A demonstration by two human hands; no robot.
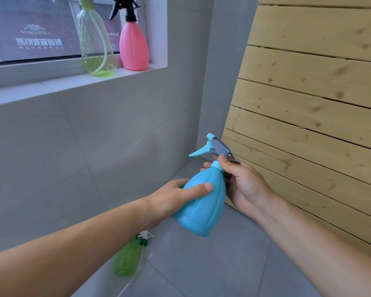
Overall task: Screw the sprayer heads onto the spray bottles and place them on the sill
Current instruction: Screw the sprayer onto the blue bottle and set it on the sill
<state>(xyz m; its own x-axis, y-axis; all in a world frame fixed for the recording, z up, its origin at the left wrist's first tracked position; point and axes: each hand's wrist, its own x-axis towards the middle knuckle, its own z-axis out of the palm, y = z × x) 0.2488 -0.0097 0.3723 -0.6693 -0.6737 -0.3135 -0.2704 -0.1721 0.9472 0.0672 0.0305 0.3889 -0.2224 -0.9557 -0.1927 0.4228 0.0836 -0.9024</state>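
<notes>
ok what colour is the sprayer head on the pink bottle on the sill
Black, seen in the head view: the sprayer head tops the pink bottle.

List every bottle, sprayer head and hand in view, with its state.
blue bottle: tilted, held in the air by both hands.
blue sprayer head: seated on its neck.
left hand: gripping the body.
right hand: fingers on the collar.
clear green bottle: upright on sill, capped.
pink bottle: upright on sill, capped.
green bottle: lying on floor.

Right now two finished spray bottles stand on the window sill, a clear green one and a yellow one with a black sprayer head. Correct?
Not quite: the head view shows the second bottle is pink, not yellow. The clear green bottle and window sill are as stated.
</notes>
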